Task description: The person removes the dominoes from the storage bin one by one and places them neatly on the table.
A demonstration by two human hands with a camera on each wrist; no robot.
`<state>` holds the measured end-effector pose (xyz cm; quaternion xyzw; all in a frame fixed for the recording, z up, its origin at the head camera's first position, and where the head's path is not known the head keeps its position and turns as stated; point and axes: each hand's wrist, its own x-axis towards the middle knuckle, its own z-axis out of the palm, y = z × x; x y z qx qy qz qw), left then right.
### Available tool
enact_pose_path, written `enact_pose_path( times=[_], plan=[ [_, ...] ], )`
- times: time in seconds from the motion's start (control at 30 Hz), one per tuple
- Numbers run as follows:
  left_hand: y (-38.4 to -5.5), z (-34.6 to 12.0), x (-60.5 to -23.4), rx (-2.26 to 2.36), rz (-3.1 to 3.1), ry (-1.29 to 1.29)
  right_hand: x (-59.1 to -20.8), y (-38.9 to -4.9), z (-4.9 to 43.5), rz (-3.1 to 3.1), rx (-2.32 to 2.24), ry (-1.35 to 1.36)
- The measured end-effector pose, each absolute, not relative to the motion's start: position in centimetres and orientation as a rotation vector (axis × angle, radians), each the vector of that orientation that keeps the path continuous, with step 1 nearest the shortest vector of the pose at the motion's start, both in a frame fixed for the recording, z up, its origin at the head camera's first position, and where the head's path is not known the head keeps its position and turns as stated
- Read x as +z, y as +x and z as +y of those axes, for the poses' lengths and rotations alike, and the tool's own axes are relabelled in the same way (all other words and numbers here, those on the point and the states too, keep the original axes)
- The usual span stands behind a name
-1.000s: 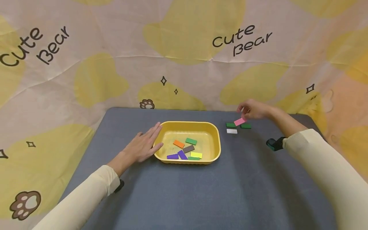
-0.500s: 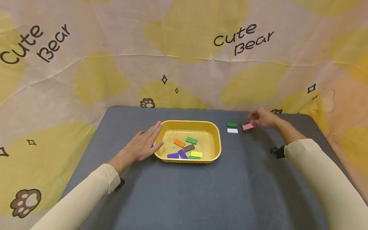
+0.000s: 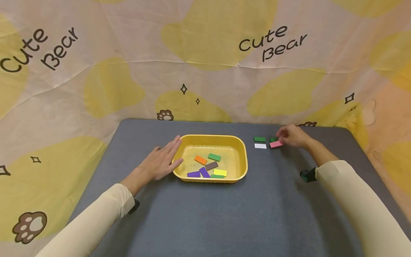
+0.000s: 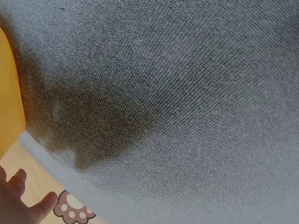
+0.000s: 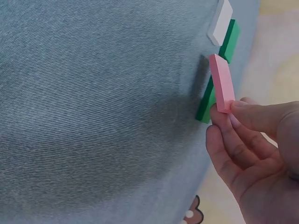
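Observation:
Between thumb and fingers my right hand (image 3: pixel 293 136) pinches one end of a pink block (image 5: pixel 222 84), a thin rectangular domino-like piece. In the head view the pink block overlaps a green block (image 3: pixel 273 140) behind it. Left of these lie another green block (image 3: pixel 259 139) and, in front of that, a white block (image 3: pixel 260 146). My left hand (image 3: pixel 158 160) rests with straight fingers against the left rim of a yellow tray (image 3: pixel 242 167). Inside the tray are an orange block (image 3: pixel 200 159), a green block (image 3: pixel 214 157), a brown block (image 3: pixel 211 165), a yellow block (image 3: pixel 220 172) and several others.
The blue-grey table (image 3: pixel 205 217) reaches back to a hanging cloth (image 3: pixel 212 43) printed with yellow patches and lettering. A dark wrist strap (image 3: pixel 308 175) hangs below the right sleeve (image 3: pixel 353 192).
My right hand has carried the pink block right and down, from above the gap between the green blocks to just in front of the right green one. The left hand stays put.

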<state>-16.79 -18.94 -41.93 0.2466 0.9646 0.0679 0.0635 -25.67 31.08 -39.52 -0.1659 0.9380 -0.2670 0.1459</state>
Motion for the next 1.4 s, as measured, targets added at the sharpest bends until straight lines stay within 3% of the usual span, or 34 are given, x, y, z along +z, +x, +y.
enact_pose_path(
  times=[1.4],
  plan=[
    [-16.88,-19.04,-42.08,0.223,2.908,0.738,-40.18,-25.19,31.55,2.668,-0.706,-0.431]
  ],
)
